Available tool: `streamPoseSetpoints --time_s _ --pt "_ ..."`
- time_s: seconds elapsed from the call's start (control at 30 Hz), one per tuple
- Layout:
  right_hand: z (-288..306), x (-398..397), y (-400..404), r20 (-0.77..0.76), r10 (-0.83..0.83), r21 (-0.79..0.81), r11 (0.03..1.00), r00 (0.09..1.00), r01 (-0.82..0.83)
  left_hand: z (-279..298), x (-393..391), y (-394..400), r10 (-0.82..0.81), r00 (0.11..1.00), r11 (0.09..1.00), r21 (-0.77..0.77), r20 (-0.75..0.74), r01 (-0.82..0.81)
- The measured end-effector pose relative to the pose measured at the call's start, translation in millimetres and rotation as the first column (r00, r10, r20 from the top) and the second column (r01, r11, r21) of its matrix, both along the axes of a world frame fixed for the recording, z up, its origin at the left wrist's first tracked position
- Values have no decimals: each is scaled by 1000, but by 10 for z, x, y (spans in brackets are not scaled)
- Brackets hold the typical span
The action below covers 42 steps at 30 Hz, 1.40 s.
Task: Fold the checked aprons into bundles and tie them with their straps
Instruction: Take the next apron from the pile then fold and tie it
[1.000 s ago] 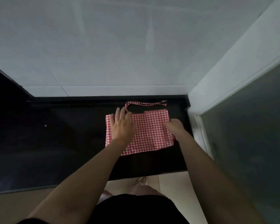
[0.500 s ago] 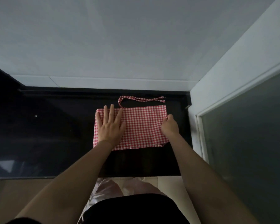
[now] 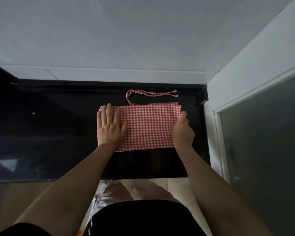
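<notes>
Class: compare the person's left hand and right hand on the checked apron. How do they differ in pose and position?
The left hand lies flat, fingers straight and spread, on the apron; the right hand is curled at the cloth's edge. The left hand covers the apron's left end; the right hand sits at its right end, partly over the dark counter. Both touch the apron.

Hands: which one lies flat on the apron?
The left hand, fingers straight on the apron; the right hand curls at its right edge.
</notes>
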State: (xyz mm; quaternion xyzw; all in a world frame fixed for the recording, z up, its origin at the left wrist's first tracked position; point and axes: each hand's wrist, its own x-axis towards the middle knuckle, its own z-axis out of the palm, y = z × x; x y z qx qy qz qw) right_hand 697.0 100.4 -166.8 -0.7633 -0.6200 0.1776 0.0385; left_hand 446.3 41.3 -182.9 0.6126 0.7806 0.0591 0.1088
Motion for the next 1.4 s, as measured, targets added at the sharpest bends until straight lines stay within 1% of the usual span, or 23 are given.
streamPoseSetpoints --time_s 0.03,0.07,0.13,0.17,0.2,0.23,0.27,0.33,0.37,0.47,0.53,0.67,0.73,1.0,1.17,1.23,1.3,1.33,1.4 --pt "8 -25 -9 22 -13 53 999 1000 12 -8 -43 -19 9 1000 1000 -5 -22 -9" --pt "25 -49 -18 63 -1 143 990 998 -8 -22 -71 -27 9 999 1000 -16 -32 -9" --pt "35 -149 -39 180 83 357 923 980 -143 -62 -107 -20 -16 999 999 -45 -48 14" --pt "23 -217 -44 200 163 418 878 966 -235 -76 -113 -7 -29 998 998 -54 -55 26" --pt "-7 -294 -70 183 270 421 847 945 -324 -98 -119 -7 -39 997 998 -57 -60 35" --pt "-41 -360 -94 146 362 386 836 920 -390 -106 -126 -5 -41 997 998 -53 -63 38" --pt "-98 -398 -110 105 419 321 844 902 -430 -115 -138 -4 -41 997 998 -50 -63 38" --pt "-207 -376 -116 61 432 183 881 900 -436 -123 -179 4 -43 998 998 -49 -54 41" --pt "-260 -329 -116 74 431 128 890 899 -437 -126 -198 6 -48 998 998 -49 -51 46" --pt "-348 -211 -88 127 469 76 874 874 -480 -133 -232 10 -50 998 997 -53 -36 49" --pt "-356 -196 -66 143 456 72 881 879 -468 -140 -231 14 -44 999 998 -42 -22 43" --pt "-383 -182 -134 134 294 66 950 946 -305 -164 -239 -30 -28 1000 999 -42 -11 27" --pt "-391 -149 -157 128 252 69 963 959 -262 -176 -235 -42 -21 1000 999 -41 -13 21" --pt "-362 -103 -175 134 264 18 963 955 -269 -157 -263 -32 -55 998 992 -112 -6 54" --pt "-293 -99 -391 180 261 13 963 948 -268 -121 -264 -175 -94 996 986 -140 -11 91" --pt "-149 -143 -345 193 218 30 973 957 -228 -68 -247 -166 -94 996 983 -158 5 93" --pt "30 -249 -184 195 146 63 985 970 -161 23 -200 -134 -59 998 987 -151 24 62" --pt "116 -316 -100 205 145 102 980 968 -169 78 -150 -122 -55 998 989 -135 24 58" --pt "239 -507 80 205 242 179 943 948 -279 170 -11 -107 -103 994 991 -87 22 104"
